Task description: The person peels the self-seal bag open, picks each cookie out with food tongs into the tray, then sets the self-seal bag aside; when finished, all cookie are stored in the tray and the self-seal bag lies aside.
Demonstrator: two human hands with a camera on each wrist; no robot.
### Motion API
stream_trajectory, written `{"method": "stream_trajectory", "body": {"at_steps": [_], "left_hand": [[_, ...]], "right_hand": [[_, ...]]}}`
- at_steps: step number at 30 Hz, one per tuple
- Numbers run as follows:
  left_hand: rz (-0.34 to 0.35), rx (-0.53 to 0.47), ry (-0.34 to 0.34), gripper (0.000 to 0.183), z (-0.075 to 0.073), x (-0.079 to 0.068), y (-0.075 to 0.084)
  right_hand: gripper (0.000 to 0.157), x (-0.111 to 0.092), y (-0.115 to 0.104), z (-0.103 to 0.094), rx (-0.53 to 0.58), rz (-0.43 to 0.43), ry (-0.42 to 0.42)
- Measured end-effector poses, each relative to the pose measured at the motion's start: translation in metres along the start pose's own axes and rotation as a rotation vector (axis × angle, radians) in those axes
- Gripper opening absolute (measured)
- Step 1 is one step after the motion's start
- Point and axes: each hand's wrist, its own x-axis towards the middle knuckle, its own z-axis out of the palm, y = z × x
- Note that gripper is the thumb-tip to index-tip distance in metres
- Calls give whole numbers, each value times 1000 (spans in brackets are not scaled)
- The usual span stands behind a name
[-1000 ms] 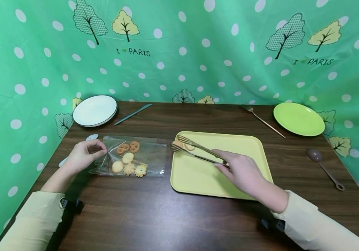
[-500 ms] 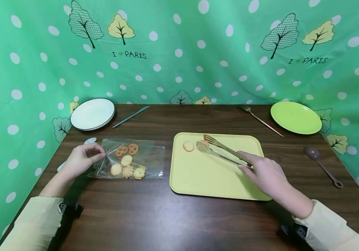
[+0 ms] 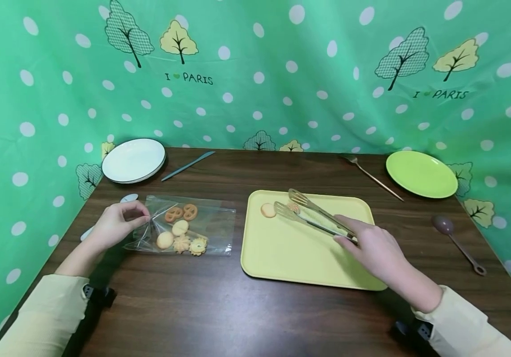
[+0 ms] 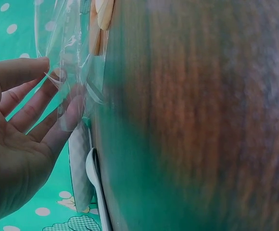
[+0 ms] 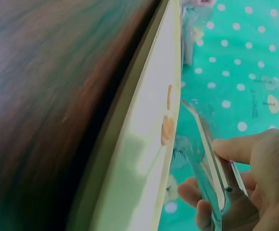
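Observation:
My left hand (image 3: 119, 223) pinches the gathered left end of a clear plastic bag (image 3: 220, 228), which lies on the table with several cookies inside. Among these are two pretzel-shaped cookies (image 3: 181, 213) and some round and flower-shaped ones. In my right hand (image 3: 373, 248) is a pair of metal tongs (image 3: 320, 215), held over a yellow tray (image 3: 282, 258). A round cookie (image 3: 268, 210) lies in the tray's far left part. Another cookie (image 5: 167, 130) lies beside it, partly hidden by the tongs in the head view. The tongs' arms stand spread above the tray in the right wrist view.
A white plate (image 3: 133, 160) and a blue knife (image 3: 188, 166) lie at the back left. At the back right are a fork (image 3: 373, 176) and a green plate (image 3: 421, 174). A brown spoon (image 3: 458, 244) rests at the right; a white spoon (image 4: 92, 168) is beneath my left hand.
My right hand has moved right with the tongs from the tray's left edge, and one cookie moved right with them; the tongs' tips now stand wider apart. My left hand stays on the bag.

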Motion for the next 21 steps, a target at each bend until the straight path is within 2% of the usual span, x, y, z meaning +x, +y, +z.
{"method": "stream_trajectory", "body": {"at_steps": [7,11,16,21], "left_hand": [[-23,-1,-1,8,0,0,-1],[-33,-15,-6,9,-1,-1,-1],[-25,-31,-2,6,-2,-1,0],[-17,-48,1,5,-2,-1,2]], "right_hand": [[39,14,-29,16,30,-201,42],[35,25,-51,21,29,-286,42],[33,41,-75,28,23,-341,-3],[35,53,-90,37,10,-355,-59]]}}
